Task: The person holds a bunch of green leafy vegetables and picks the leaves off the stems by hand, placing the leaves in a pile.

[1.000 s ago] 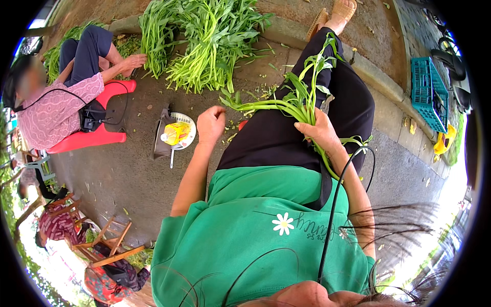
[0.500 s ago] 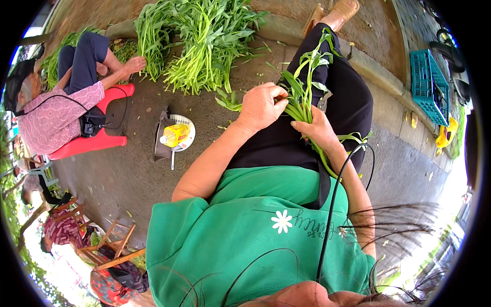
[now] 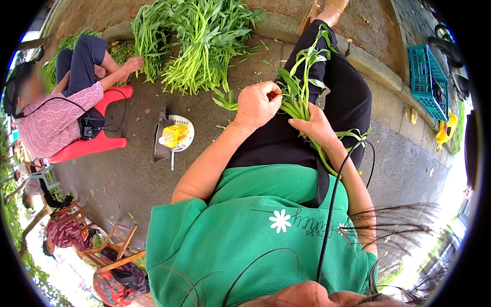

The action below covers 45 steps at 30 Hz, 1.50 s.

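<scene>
A small bunch of water spinach point(image 3: 291, 108) lies across my lap, its leafy tips reaching up over my dark trousers and its pale stems trailing down past my wrist. My right hand point(image 3: 318, 126) is wrapped round the stems, thumb on top. Beside the bunch on its left, my left hand point(image 3: 260, 105) is closed in a pinch, fingertips at the edge of the leaves; what they hold is too small to make out. A loose leafy sprig point(image 3: 225, 100) lies on the ground beyond my left hand.
A large heap of water spinach point(image 3: 204, 46) lies ahead. At left, a person point(image 3: 56, 120) on a red stool point(image 3: 92, 148) reaches toward it. A yellow bottle point(image 3: 175, 136) rests by a white round scale point(image 3: 188, 134). A blue crate point(image 3: 427, 84) stands far right. A black cable point(image 3: 332, 204) crosses my right arm.
My left hand has shifted slightly left, its fingertips drawing back from the leaves. My right hand keeps its hold on the bunch.
</scene>
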Tool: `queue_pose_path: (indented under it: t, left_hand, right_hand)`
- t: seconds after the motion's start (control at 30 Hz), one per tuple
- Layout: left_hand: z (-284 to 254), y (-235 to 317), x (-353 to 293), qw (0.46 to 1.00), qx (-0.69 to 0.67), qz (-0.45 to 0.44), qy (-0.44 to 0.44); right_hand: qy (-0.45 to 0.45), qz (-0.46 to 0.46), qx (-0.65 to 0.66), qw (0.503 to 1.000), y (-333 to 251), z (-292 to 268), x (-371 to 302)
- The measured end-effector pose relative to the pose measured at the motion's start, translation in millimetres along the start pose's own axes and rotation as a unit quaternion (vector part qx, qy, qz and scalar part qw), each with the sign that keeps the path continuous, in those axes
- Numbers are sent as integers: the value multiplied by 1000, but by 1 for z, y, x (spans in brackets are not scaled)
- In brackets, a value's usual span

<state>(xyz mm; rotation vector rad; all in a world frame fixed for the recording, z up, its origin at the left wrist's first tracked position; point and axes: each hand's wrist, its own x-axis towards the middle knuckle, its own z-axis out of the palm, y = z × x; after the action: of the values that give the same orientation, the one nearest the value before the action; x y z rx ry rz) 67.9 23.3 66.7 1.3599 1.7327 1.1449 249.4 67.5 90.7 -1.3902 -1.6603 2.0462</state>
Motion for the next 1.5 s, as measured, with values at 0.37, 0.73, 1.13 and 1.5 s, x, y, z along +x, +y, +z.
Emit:
queue_pose_path:
  t: [0.37, 0.73, 1.13, 1.5]
  left_hand:
    - [3, -4, -1, 999, -44, -8, -6]
    - [-12, -24, -2, 959, -255, -106, 61]
    - [-76, -147, -91, 967, 95, -236, -11]
    - [-65, -59, -36, 992, -16, -105, 70]
  right_hand:
    - [-6, -2, -6, 1000, 2, -1, 0]
    - [-8, -13, -1, 1000, 4, -2, 2]
    - [2, 0, -10, 1000, -2, 1, 0]
    - [10, 9, -11, 1000, -2, 2, -1]
